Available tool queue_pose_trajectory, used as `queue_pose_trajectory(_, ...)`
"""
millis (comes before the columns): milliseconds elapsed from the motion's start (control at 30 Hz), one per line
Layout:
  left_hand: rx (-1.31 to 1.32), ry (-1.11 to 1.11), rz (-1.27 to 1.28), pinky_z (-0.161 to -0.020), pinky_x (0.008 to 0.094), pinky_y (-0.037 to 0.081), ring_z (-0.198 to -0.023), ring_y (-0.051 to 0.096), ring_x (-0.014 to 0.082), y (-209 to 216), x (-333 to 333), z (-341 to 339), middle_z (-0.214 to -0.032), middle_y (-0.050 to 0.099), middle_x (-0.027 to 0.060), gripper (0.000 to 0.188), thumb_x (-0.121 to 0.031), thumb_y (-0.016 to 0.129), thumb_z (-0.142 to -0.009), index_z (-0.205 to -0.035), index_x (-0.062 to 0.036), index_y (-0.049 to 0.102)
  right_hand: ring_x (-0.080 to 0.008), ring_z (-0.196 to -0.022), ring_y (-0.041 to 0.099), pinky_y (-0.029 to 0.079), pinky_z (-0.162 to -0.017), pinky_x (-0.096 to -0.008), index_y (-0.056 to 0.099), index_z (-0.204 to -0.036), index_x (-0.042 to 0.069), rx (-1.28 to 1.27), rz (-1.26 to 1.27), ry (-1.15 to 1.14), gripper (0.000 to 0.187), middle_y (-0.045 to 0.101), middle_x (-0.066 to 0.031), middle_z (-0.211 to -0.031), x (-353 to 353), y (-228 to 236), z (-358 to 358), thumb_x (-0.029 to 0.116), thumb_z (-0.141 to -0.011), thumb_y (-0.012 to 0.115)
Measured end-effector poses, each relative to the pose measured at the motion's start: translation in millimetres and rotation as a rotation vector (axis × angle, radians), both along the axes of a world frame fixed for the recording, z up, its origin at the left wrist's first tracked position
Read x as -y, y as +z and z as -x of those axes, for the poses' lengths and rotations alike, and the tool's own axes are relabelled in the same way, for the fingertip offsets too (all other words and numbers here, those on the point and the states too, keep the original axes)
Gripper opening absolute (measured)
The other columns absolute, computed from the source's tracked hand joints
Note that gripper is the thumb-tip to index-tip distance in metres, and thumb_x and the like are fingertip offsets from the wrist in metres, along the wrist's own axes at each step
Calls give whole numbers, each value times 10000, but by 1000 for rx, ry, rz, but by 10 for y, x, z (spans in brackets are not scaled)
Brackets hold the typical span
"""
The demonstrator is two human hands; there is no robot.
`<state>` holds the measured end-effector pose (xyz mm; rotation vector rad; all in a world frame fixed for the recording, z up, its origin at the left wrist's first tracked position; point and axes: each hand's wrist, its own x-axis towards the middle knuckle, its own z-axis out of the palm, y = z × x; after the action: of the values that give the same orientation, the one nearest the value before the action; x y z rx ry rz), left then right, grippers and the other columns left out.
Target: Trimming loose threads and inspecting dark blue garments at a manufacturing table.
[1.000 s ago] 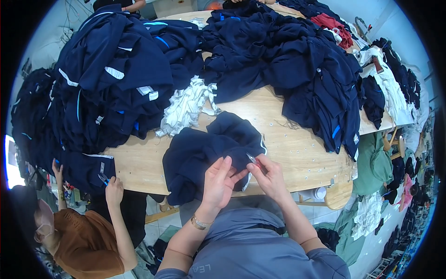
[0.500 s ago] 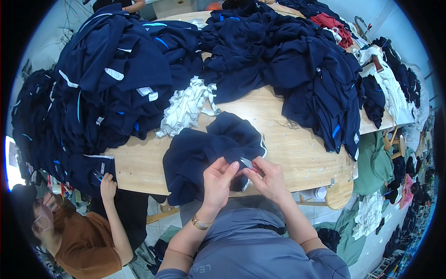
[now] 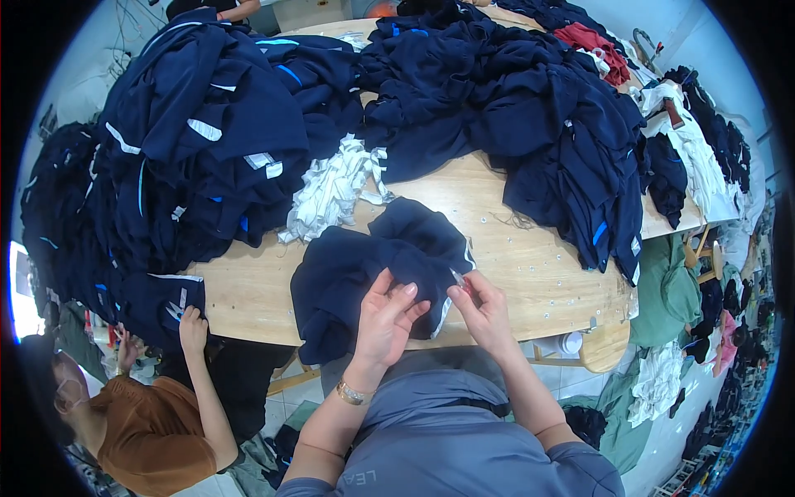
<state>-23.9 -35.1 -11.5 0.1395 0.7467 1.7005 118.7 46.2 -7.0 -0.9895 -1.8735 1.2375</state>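
Observation:
A dark navy garment (image 3: 339, 265) lies bunched on the wooden table in front of me, with a white strip along its right edge. My left hand (image 3: 386, 321) hovers over its near part, palm turned up, fingers bent and apart with nothing visible between them. In my right hand (image 3: 484, 311) is a pair of small thread snips (image 3: 460, 282); the pale blades point up and left, and a bit of red handle shows between the fingers. The blade tips are close to the garment's white-edged right side. The fingers hide most of the snips.
A heap of white fabric strips (image 3: 338, 186) sits beyond the garment. Large navy garment piles (image 3: 207, 108) rise at the left, with more navy clothing (image 3: 497, 91) across the back and right. At the left, a co-worker's hand (image 3: 193, 331) touches navy cloth beside another pair of snips (image 3: 174, 311).
My hands have moved apart: the left one lower and to the left with its fingers opening, the right one slightly rightward with the snips. The garment stays nearly in place.

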Motion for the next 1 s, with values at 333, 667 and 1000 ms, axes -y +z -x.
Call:
queue_pose_trajectory(333, -449, -120, 44, -671, 189, 441, -821, 533, 42, 47, 38, 227, -912, 595, 1, 355, -21, 548, -853, -1205, -37, 503, -65, -632, 333, 322, -561, -225, 406, -784, 67, -349, 292, -1, 264, 402, 18, -695, -82, -152, 119, 199, -867, 620)
queue_pose_trajectory(667, -851, 50, -118, -928, 240, 363, -1041, 484, 98, 470, -138, 739, -1147, 553, 57, 323, -76, 534, -895, -1208, -4, 499, -133, -751, 462, 399, -699, -276, 429, -791, 38, -82, -48, 437, 351, 520, -66, -840, -354, 182, 576, 226, -748, 722)
queue_pose_trajectory(1000, -1614, 105, 469, -639, 333, 482, -685, 621, 249, 22, 259, 1089, -767, 635, 152, 273, -193, 648, -810, -995, 3, 606, -186, -583, 532, 436, -550, -305, 448, -854, -7, 117, -22, -41, 250, 540, -98, -670, -419, -691, 305, 80, -770, 667)
